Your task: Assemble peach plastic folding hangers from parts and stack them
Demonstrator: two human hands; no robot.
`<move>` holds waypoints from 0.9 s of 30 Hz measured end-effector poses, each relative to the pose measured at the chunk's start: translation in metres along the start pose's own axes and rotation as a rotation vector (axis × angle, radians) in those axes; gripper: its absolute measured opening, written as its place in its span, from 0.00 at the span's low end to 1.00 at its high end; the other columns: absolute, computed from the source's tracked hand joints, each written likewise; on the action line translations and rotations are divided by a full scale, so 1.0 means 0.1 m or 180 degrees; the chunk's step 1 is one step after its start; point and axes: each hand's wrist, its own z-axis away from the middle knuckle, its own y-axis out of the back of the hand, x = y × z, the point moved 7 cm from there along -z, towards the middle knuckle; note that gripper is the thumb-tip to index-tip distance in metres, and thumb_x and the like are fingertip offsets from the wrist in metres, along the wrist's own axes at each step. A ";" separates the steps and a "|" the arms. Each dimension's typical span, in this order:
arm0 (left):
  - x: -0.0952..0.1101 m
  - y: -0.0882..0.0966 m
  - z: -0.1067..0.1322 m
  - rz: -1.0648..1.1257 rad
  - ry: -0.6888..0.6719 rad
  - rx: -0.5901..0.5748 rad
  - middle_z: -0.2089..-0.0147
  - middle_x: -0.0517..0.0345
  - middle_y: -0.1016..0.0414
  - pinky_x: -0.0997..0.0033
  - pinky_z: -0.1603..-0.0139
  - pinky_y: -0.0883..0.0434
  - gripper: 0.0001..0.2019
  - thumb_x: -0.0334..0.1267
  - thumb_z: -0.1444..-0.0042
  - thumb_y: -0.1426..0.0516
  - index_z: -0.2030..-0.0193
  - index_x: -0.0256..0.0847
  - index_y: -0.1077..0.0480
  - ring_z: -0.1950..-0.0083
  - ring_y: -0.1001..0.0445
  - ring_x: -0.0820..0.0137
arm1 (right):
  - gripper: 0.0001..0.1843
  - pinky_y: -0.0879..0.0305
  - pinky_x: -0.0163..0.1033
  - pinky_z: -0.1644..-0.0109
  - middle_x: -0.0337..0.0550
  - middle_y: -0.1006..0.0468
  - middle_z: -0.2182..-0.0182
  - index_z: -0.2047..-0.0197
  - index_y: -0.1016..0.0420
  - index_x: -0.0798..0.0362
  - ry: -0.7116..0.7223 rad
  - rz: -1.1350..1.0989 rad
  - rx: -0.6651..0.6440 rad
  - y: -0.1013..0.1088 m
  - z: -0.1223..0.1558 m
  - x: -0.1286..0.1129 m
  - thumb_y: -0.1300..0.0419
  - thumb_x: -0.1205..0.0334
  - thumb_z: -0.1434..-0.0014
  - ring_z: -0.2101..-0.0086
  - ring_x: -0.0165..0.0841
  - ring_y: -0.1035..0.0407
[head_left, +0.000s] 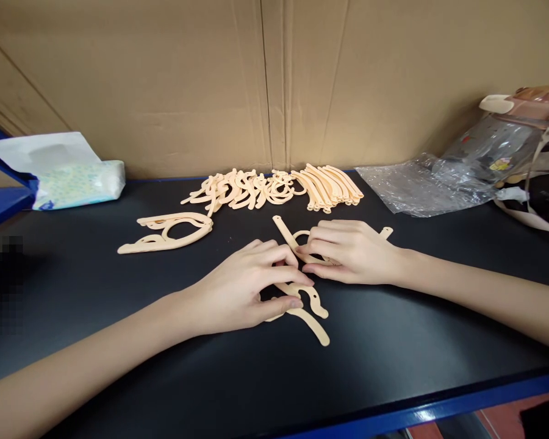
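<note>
My left hand [242, 286] and my right hand [350, 251] meet at the middle of a black table [119, 317]. Both pinch the same cream plastic hanger piece [308, 308]. One arm [284, 231] of the piece sticks up to the far left, and a curved end lies toward me below my left fingers. A small tip [386, 231] pokes out behind my right hand. My fingers hide the joint of the parts.
A row of several loose cream hanger parts [274, 188] lies at the back. An assembled cream hanger [167, 233] lies to the left. A tissue pack [73, 182] sits back left. Clear plastic wrap [416, 186] and a transparent bottle [503, 143] lie right. Cardboard [256, 79] walls the back.
</note>
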 end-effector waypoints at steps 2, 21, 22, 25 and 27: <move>0.04 -0.01 0.01 -0.0056 0.0018 -0.0009 0.58 0.59 0.27 0.71 0.55 0.37 0.10 0.41 0.37 0.44 0.52 0.47 0.25 0.57 0.32 0.69 | 0.14 0.41 0.37 0.63 0.42 0.27 0.72 0.67 0.27 0.55 -0.0090 -0.0141 0.0006 0.00 0.00 0.03 0.45 0.55 0.34 0.68 0.33 0.37; -0.43 0.34 0.13 -0.0736 0.1318 0.0463 0.66 0.63 0.28 0.72 0.69 0.39 0.16 0.50 0.32 0.56 0.60 0.43 0.36 0.69 0.29 0.70 | 0.19 0.45 0.34 0.68 0.34 0.34 0.75 0.70 0.43 0.51 -0.1646 -0.0774 -0.0435 -0.14 0.09 0.22 0.37 0.51 0.43 0.74 0.29 0.40; -0.46 0.34 0.16 -0.0794 0.1368 0.0450 0.66 0.63 0.28 0.72 0.70 0.40 0.17 0.54 0.34 0.55 0.60 0.43 0.36 0.68 0.29 0.70 | 0.17 0.46 0.34 0.69 0.34 0.33 0.74 0.68 0.43 0.51 -0.1600 -0.0816 -0.0412 -0.13 0.08 0.21 0.38 0.53 0.42 0.74 0.28 0.40; -0.52 0.35 0.23 -0.0935 0.1299 0.0390 0.67 0.61 0.30 0.72 0.70 0.41 0.18 0.54 0.34 0.56 0.64 0.42 0.38 0.69 0.30 0.69 | 0.10 0.45 0.33 0.69 0.35 0.33 0.69 0.66 0.41 0.51 -0.1284 -0.0956 -0.0350 -0.12 0.07 0.16 0.41 0.61 0.39 0.74 0.26 0.41; -0.54 0.36 0.25 -0.1012 0.1216 0.0366 0.70 0.61 0.32 0.72 0.70 0.41 0.18 0.49 0.32 0.59 0.68 0.42 0.41 0.71 0.32 0.70 | 0.07 0.45 0.32 0.69 0.36 0.33 0.68 0.65 0.41 0.51 -0.1029 -0.1052 -0.0321 -0.11 0.06 0.11 0.44 0.65 0.38 0.74 0.25 0.43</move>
